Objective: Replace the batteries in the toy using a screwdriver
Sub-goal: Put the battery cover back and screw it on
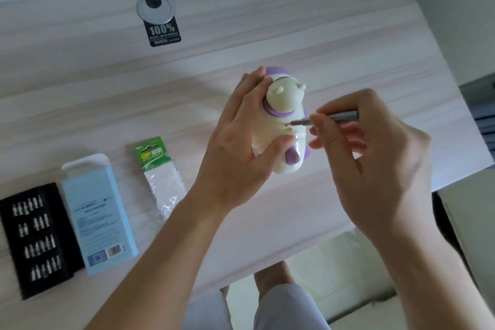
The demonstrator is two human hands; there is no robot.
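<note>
A cream and purple toy (284,99) is held above the pale wooden table (241,35), gripped from the left by my left hand (241,147) with the thumb across its lower body. My right hand (369,158) pinches a thin grey screwdriver (334,118) between thumb and fingers. The screwdriver's tip touches a small spot on the toy's body, just below the purple collar. A green-topped battery pack (160,177) with clear, crumpled plastic lies on the table to the left of my left forearm.
A light blue box (96,214) and a black tray of screwdriver bits (37,238) lie at the left near the table's front edge. A round cable grommet (156,7) with a black label (162,32) sits far back. The table's right edge runs close to my right hand.
</note>
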